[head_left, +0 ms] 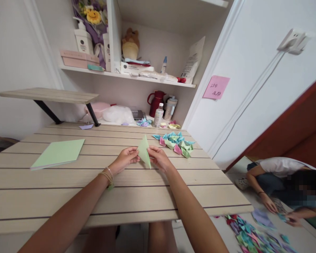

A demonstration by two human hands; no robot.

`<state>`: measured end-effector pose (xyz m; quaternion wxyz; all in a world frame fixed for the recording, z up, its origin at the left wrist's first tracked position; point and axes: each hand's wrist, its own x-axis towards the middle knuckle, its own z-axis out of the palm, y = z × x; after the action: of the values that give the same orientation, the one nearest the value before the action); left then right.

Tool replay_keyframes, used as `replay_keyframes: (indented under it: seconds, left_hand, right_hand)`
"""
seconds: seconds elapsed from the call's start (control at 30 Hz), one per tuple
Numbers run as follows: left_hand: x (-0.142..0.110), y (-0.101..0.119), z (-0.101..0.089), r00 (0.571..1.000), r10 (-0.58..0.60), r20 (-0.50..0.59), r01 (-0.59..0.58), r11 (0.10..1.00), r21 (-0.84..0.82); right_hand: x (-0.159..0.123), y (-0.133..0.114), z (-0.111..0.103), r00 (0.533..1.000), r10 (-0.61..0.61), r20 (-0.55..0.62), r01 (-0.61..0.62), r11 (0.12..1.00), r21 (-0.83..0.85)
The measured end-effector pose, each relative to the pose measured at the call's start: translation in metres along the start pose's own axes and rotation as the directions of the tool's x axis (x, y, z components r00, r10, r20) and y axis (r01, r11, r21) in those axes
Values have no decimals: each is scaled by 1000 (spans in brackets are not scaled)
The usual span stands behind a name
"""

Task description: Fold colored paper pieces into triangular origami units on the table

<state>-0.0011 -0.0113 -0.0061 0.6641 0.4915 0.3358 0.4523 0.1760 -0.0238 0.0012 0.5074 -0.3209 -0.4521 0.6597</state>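
Between my two hands, just above the slatted wooden table (113,202), is a light green sheet of paper (144,151) folded into a triangle. My left hand (126,159) pinches its left side, thumb and fingers together. On the opposite side my right hand (159,157) grips the folded edge. A stack of light green paper (59,153) lies flat to the left, with a paler layer under its front edge. Beyond my right hand sits a pile of small folded paper pieces (175,140) in blue, green and pink.
A raised wooden shelf (48,95) stands at the back left. Along the back are a clear bottle (158,115), a dark red jug (156,103) and a tumbler (170,108). At right, a person (281,182) crouches on the floor beside many folded papers (252,233).
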Motion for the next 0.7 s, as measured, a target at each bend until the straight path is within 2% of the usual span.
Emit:
replay_keyframes:
  seconds: [0.2, 0.4, 0.53, 0.7]
  left_hand:
    - [1, 0, -2, 999, -25, 30, 26, 998, -49]
    - [1, 0, -3, 1000, -15, 14, 16, 997, -74]
    - [3, 1, -5, 1000, 9, -4, -9, 1000, 16]
    - [4, 2, -7, 997, -3, -82, 16, 988, 153]
  right_hand:
    - [-1, 0, 1, 999, -6, 53, 5, 1000, 12]
    - [1, 1, 0, 999, -36, 4, 37, 996, -87]
    - [1, -2, 2, 990, -115, -84, 89, 961, -261]
    - [2, 1, 2, 987, -161, 11, 153, 911, -384]
